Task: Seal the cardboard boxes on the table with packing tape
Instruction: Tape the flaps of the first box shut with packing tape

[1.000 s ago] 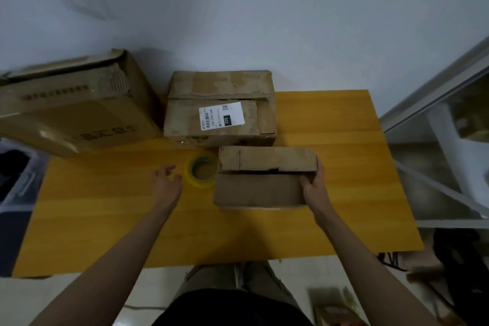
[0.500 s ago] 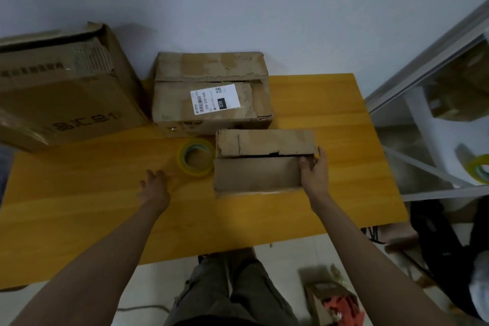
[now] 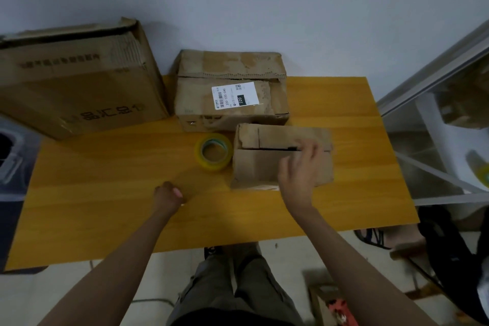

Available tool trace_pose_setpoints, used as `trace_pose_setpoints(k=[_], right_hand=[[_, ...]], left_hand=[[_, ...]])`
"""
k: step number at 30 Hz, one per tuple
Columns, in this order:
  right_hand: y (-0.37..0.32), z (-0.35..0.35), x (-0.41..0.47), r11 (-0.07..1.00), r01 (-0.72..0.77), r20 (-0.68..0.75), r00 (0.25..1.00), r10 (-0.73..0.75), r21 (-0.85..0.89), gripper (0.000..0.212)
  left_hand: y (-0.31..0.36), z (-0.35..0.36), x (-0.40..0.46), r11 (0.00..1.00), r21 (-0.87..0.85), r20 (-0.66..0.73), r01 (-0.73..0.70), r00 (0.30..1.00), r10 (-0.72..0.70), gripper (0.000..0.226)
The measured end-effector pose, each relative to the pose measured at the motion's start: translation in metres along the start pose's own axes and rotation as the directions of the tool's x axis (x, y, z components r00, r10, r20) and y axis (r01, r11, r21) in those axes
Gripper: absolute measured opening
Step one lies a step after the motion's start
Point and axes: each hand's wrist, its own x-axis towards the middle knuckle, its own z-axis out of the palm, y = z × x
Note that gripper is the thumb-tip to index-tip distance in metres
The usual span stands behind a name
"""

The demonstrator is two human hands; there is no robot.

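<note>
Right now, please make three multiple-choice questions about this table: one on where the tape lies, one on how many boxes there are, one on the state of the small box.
1. Where does the tape roll lie?
A. on top of the labelled box
B. on the table, just left of the small box
C. in the left hand

2. How many boxes stand on the table?
A. one
B. three
C. five

3. What is the state of the small box?
A. flaps closed, dark gap at the seam, no tape seen
B. lying crushed flat
C. flaps standing wide open

Answers: 1 B, the roll rests flat beside that box; 2 B, large, labelled and small; 3 A, the right hand reaches over the seam.
</note>
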Motion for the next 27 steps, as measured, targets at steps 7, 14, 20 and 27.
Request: trace_pose_setpoints(k=[7,14,20,27], right_hand=[[-0.044,0.052,-0.038,0.973,0.137,0.723,0.652,-0.230,0.185,0.025],[-0.035,0.074,-0.066,0.979,0.030,0.735,0.656,-0.172,0.202,0.026],[-0.008,0.066,-0.071,0.979,-0.084,0.725,0.684,-0.078,0.184,0.009],[0.068,0.112,-0.085,0.977,0.112,0.776,0.594,-0.213,0.182,0.018]], left_hand=[[0.049,-0.021,-0.061,0.834,-0.529,0.149,-0.156,0.951,0.272,0.036],[0.061,-0.024,-0.099,0.786,-0.592,0.261,-0.178,0.881,0.395,0.039],[0.061,-0.003,-0.100,0.825,-0.528,0.241,-0.199,0.897,0.371,0.038],[0.053,0.047,0.000,0.743,0.058,-0.292,-0.667,0.700,0.651,0.038]])
